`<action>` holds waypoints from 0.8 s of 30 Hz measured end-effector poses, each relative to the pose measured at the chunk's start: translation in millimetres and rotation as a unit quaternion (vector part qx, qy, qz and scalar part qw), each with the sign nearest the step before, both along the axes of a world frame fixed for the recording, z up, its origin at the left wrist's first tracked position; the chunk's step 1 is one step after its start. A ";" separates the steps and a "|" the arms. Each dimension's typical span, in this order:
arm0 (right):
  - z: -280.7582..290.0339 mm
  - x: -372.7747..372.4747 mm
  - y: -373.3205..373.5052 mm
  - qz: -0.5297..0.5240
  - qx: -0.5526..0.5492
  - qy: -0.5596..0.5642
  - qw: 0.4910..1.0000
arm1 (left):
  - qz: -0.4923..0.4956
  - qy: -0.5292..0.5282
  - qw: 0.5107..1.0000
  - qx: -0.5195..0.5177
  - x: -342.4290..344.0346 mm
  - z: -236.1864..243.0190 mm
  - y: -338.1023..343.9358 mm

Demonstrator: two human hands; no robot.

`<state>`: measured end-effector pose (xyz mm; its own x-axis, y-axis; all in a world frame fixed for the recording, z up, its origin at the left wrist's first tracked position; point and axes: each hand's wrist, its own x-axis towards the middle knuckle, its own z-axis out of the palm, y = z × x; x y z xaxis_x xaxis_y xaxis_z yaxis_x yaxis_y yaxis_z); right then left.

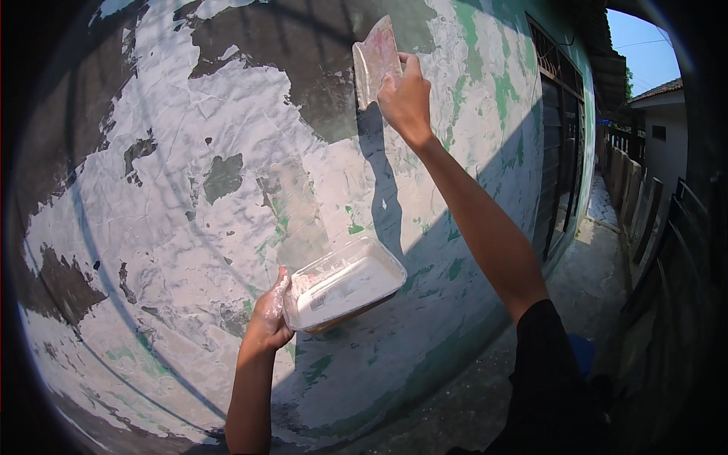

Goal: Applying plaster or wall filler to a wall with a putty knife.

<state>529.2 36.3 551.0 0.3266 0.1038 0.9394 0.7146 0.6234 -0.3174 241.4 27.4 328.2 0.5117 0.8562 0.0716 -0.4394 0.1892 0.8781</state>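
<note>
My right hand is raised high against the wall, its fingers closed on a flat putty scraper smeared with white and pinkish residue. The scraper's blade lies at or very near a bare dark grey patch; whether it touches, I cannot tell. Lower down, my left hand grips the left end of a clear rectangular plastic tub, thumb over the rim. White putty coats the inside of the tub. Dried white smears mark the left thumb. Behind both hands stands the wall, patchy with white filler, green paint and grey.
A barred window and a dark slatted door are set in the wall to the right. Beyond runs a narrow concrete path beside a fence. A blue object sits low behind my right sleeve.
</note>
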 end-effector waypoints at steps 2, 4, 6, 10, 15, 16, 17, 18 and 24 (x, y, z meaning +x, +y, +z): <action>3.4 -17.6 7.5 -0.051 0.014 -0.068 0.996 | 0.019 0.005 1.000 -0.010 -4.3 -10.3 -4.3; 1.1 -41.6 18.8 -0.135 -0.085 -0.137 0.978 | 0.035 0.020 0.999 -0.014 -13.3 -18.9 -9.5; -6.5 -57.6 51.6 -0.188 -0.059 -0.167 0.966 | 0.041 0.047 0.998 -0.011 -21.1 -25.6 -12.9; -27.4 -97.0 74.4 -0.273 0.011 -0.207 0.939 | 0.056 0.065 0.996 -0.012 -31.1 -37.9 -11.4; -41.4 -103.1 43.0 -0.166 0.021 -0.243 0.955 | 0.047 0.050 0.997 -0.027 -33.2 -55.6 -13.1; -35.9 -98.4 27.2 -0.109 0.004 -0.215 0.971 | 0.049 0.046 0.997 -0.031 -41.0 -60.7 -14.5; -31.9 -86.2 14.5 -0.058 -0.013 -0.189 0.980 | 0.045 0.044 0.998 -0.029 -43.6 -70.0 -12.4; -28.2 -72.1 11.9 -0.060 -0.011 -0.189 0.980 | 0.047 0.047 0.997 -0.037 -48.2 -82.3 -10.3; -37.2 -47.8 43.7 -0.199 -0.108 -0.172 0.959 | 0.053 0.031 0.997 -0.047 -63.5 -125.8 -25.9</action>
<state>481.4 79.9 513.9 0.0563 0.2392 0.9693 0.9677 0.2258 -0.1119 177.9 1.5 202.4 0.4194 0.9069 -0.0397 -0.4066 0.2269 0.8850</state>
